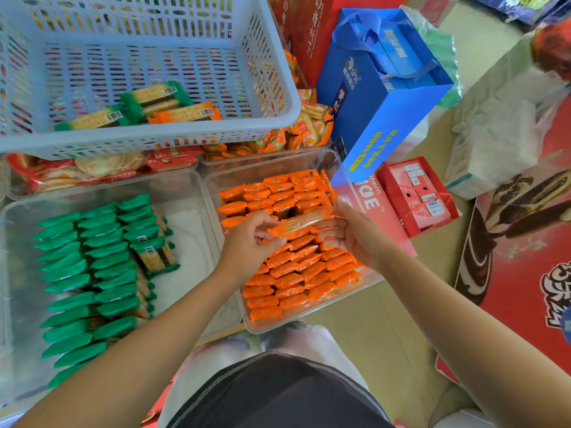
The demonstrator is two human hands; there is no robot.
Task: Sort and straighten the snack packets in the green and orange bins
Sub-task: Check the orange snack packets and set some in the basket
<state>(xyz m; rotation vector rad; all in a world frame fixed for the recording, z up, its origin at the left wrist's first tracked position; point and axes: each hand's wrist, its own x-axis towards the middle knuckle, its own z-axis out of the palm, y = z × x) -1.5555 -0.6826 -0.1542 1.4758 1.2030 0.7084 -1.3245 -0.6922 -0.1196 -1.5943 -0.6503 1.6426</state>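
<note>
Pinching packet (301, 222) by both ends, fingers curled: left grip (250, 239) at its 8 o'clock end, right grip (346, 233) at 2, over orange bin (278, 330); green bin (191, 230) at 9 o'clock

One blue basket (272, 125), containing three packets: two green packets (154, 98) and one orange packet (185, 113). Two clear bins in front, green bin (193, 242) and orange bin (278, 164); contents too numerous to count. One blue gift bag (380, 97)
</note>
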